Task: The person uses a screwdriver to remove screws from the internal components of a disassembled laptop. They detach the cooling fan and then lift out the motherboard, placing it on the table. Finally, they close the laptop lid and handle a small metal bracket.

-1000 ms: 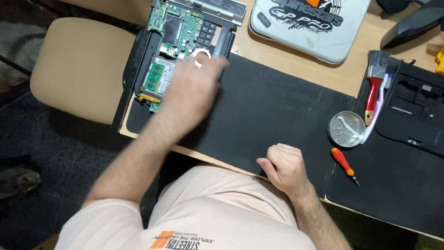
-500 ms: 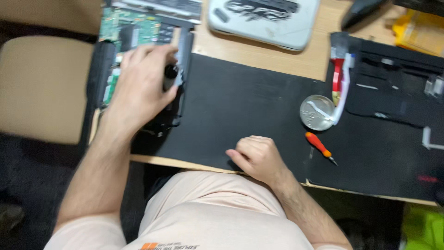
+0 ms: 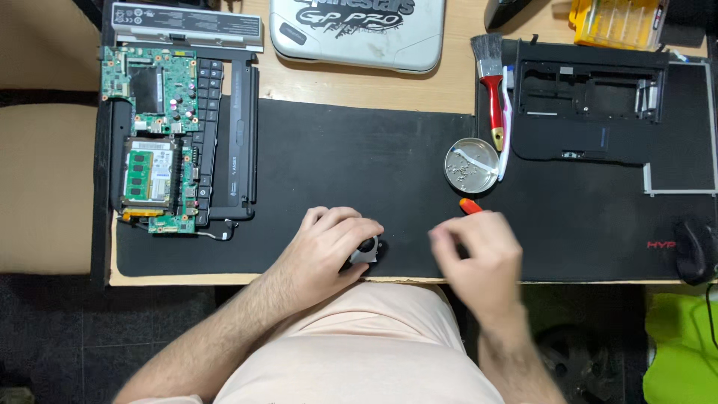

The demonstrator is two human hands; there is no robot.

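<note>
Opened laptop (image 3: 179, 138) stripped to bare board, up-left of left hand (image 3: 329, 247). Left hand cupped over small fan part (image 3: 368, 249); right hand (image 3: 479, 258) loosely curled, blurred, just short of orange screwdriver (image 3: 470, 206)

Left hand (image 3: 329, 243) is no longer lying on the opened laptop's circuit board (image 3: 153, 135); it is now sitting at the near edge of the black desk mat (image 3: 336, 157), fingers curling over a small dark round part with a silver bracket (image 3: 366, 251) (looks like a fan, hard to tell). Right hand (image 3: 479, 258) is now lifting off the mat and blurring, hovering just below the orange-handled screwdriver (image 3: 470, 206), covering most of it. Board is now lying fully uncovered. Camera is now looking more squarely down.
</note>
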